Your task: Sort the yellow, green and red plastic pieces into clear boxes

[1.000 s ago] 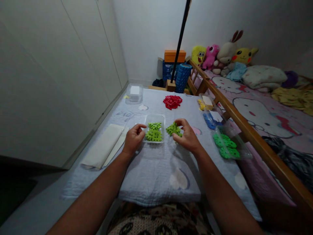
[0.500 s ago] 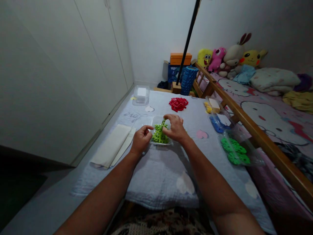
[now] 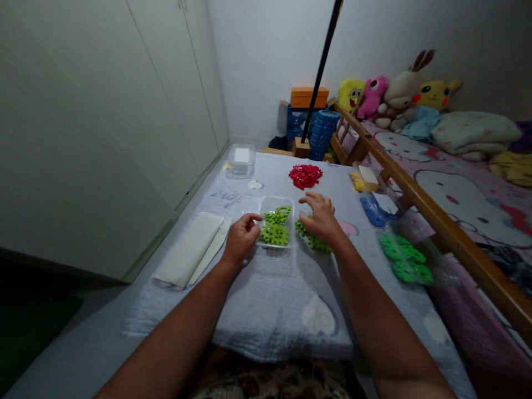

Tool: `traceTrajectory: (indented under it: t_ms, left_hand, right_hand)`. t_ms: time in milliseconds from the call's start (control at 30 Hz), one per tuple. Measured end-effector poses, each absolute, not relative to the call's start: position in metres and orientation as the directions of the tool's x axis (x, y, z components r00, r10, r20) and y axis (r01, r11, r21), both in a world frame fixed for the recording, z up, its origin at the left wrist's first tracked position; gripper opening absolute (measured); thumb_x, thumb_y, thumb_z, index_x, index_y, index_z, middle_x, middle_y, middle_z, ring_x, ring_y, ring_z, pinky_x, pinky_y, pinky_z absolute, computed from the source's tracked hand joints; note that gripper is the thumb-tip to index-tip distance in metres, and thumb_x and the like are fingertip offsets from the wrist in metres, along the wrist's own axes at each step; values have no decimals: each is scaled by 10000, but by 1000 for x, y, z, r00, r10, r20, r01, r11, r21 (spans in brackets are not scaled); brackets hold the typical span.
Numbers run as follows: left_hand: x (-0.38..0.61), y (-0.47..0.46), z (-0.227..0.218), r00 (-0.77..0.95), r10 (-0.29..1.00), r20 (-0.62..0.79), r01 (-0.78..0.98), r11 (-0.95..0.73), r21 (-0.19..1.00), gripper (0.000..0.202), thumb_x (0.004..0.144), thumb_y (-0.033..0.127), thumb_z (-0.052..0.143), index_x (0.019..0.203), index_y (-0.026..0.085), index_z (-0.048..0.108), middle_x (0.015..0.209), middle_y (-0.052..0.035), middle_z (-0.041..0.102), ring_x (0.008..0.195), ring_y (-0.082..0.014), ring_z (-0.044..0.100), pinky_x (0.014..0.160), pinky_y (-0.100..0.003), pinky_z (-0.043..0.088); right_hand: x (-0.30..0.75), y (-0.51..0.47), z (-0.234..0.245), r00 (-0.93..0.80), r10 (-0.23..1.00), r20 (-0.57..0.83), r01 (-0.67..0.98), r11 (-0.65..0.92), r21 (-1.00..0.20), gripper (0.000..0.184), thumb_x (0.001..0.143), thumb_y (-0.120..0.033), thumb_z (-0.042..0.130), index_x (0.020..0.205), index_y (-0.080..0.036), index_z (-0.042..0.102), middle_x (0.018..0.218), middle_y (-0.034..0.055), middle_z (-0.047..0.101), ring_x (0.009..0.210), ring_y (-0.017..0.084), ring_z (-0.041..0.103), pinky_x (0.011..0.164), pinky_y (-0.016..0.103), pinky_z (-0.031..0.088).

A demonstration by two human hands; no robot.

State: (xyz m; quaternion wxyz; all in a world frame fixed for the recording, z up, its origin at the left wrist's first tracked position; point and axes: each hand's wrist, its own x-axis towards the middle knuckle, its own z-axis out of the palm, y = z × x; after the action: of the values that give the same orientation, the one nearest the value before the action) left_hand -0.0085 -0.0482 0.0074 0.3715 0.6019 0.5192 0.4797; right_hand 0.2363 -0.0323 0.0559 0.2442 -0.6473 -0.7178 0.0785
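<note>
A clear plastic container [image 3: 277, 200] stands in the middle of the cloth, with flat lime-green notched pieces [image 3: 275, 233] lying in it. My left hand [image 3: 242, 237] is at the container's left rim, fingers curled, thumb and index finger closed on the edge. Just right of the container, my right hand [image 3: 319, 215] hovers open, thumb and fingers apart and nothing between them. More lime-green pieces [image 3: 319, 244] lie on the cloth below it, partly covered by the hand.
A heap of small red pieces [image 3: 306, 175] lies farther back. A clear lidded box [image 3: 241, 160] stands at the back left, folded cream cloth [image 3: 189, 249] at the left. Bags of yellow [image 3: 357, 182], blue [image 3: 372, 211] and green pieces [image 3: 403, 257] line the right side, beside a wooden bed rail [image 3: 409, 194].
My right hand has moved right, out of the container, and opened. Lime-green pieces now lie on the cloth there, and fewer are in the container. My left hand has stayed put.
</note>
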Motion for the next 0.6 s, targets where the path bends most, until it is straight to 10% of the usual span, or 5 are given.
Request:
traceTrajectory:
  t_ms: [600]
  left_hand:
    - [-8, -48, 9, 4, 980, 197, 276, -191, 942, 242, 751, 287, 562, 923, 178, 694, 608, 67, 423, 563, -112, 397, 593, -241, 331]
  right_hand:
    - [211, -41, 45, -107, 967, 229, 912, 188, -366, 309, 992, -354, 542, 1176, -264, 773, 1553, 119, 515, 1461, 367, 355, 1174, 601, 270]
